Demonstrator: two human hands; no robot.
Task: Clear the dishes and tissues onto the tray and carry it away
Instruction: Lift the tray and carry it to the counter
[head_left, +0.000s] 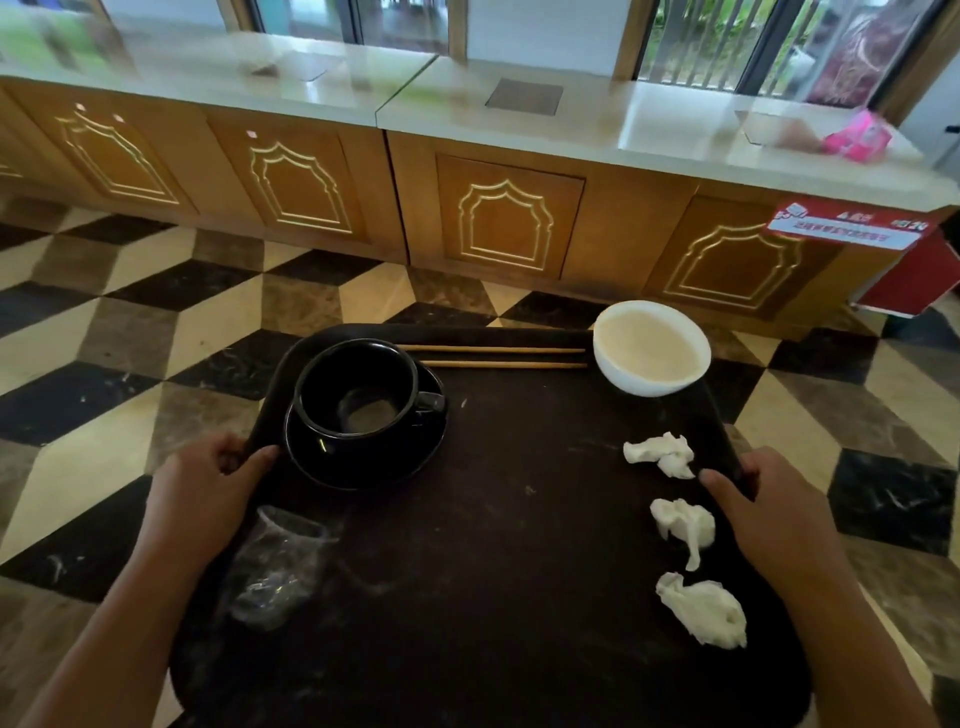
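Both hands grip the dark tray (493, 545) by its side rims: left hand (208, 488), right hand (753, 499). On it: black cup (358, 389) on saucer (363, 457), chopsticks (493, 357), white bowl (652, 348), clear plastic cup (275, 566), 3 tissues (662, 453) along the right. Tray is over checkered floor (156, 322).

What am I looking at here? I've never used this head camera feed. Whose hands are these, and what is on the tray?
There is one picture, from a camera worn on a person's head, looking down. No machine: the left hand and right hand each grip a side of a dark tray, carried above a checkered floor. On it: a black cup on a black saucer, two chopsticks, a white bowl, a clear plastic cup lying down, and three crumpled tissues.
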